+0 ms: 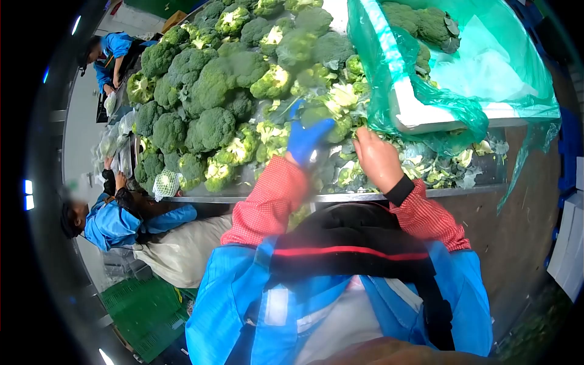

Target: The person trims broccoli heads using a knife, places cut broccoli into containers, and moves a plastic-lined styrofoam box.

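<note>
My left hand (304, 141), in a blue glove, reaches over the metal table. Its thumb and a finger lie around a blurred broccoli head (321, 117). Bare and curled, my right hand (378, 160) is close by on the right, beside the white box's near corner. What its fingers hold, if anything, is hidden. Cut leaves and stem pieces (350, 173) lie between and around both hands. To the left, a large heap of broccoli (213, 85) covers the table.
A white foam box (420, 115) lined with green plastic (505, 100) stands at the right, with several broccoli heads (426, 24) inside. Trimmings (444, 173) lie along the table's metal edge (468, 191). Two people in blue (115, 222) work at the left, near a green crate (143, 313).
</note>
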